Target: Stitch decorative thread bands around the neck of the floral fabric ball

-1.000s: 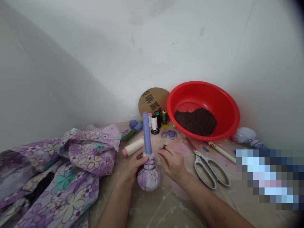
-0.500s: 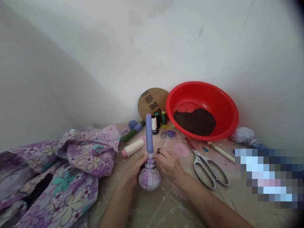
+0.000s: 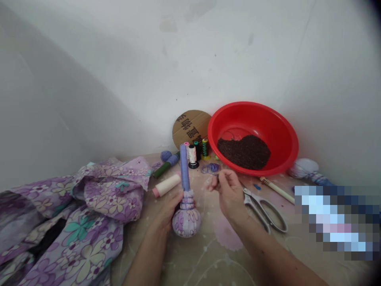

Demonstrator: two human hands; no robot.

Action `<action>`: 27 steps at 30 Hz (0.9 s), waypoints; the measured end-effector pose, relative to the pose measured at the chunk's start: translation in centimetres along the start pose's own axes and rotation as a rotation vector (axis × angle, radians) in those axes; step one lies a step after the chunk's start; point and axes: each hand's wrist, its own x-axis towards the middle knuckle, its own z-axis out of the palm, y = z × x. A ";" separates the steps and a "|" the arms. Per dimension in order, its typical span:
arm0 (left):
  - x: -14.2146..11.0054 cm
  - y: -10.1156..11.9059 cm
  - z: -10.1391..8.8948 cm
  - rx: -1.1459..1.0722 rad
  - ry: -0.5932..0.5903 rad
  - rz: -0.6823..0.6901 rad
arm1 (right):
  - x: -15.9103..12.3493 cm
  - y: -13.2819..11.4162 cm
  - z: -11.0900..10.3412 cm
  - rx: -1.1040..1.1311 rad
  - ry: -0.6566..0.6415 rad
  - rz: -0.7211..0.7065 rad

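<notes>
In the head view, the left hand (image 3: 166, 208) is clamped around the neck of a floral cloth bundle (image 3: 186, 221), which stands upright on the table with a blue fabric tube (image 3: 184, 172) rising above the grip. The right hand (image 3: 230, 194) is raised just right of the tube, its fingertips (image 3: 216, 179) pinched together; anything fine between them is too small to tell. Beyond that pinch lies purple thread (image 3: 210, 168); steel scissors (image 3: 262, 210) sit to its right, and a cream thread spool (image 3: 166, 185) lies left of the tube.

Left hand (image 3: 166, 210) gripping floral cloth bundle (image 3: 186, 221), right hand (image 3: 230, 194) raised
</notes>
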 end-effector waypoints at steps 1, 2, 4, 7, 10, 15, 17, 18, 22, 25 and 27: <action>0.0 0.1 0.1 -0.007 0.006 -0.006 | 0.8 0.0 -0.5 0.031 0.075 -0.042; -0.1 0.2 0.3 -0.007 0.015 -0.015 | 1.6 0.0 -1.0 0.047 0.140 -0.089; -0.2 0.4 0.6 -0.007 0.039 -0.028 | 2.8 -0.1 -2.0 0.005 0.256 -0.184; -0.4 0.6 1.0 -0.025 0.062 -0.056 | 3.7 -0.6 -3.3 -0.157 0.357 -0.278; -0.4 0.6 1.0 -0.030 0.064 -0.080 | 3.8 -1.3 -4.1 -0.354 0.380 -0.396; -0.2 0.4 0.6 -0.031 0.055 -0.063 | 3.7 -1.8 -4.6 -0.625 0.380 -0.569; -0.1 0.3 0.3 -0.036 0.035 -0.074 | 3.8 -1.5 -4.9 -0.685 0.373 -0.586; 0.0 0.3 0.2 -0.042 0.031 -0.087 | 3.8 -1.3 -4.9 -0.708 0.360 -0.593; 0.0 0.6 0.1 -0.077 0.055 -0.128 | 3.2 -0.2 -4.5 -0.771 0.178 -0.562; 0.0 0.8 0.0 -0.088 0.059 -0.147 | 1.9 0.7 -3.4 -0.770 -0.114 -0.419; 0.1 0.8 -0.2 -0.103 0.050 -0.162 | 0.7 1.3 -2.6 -0.735 -0.311 -0.355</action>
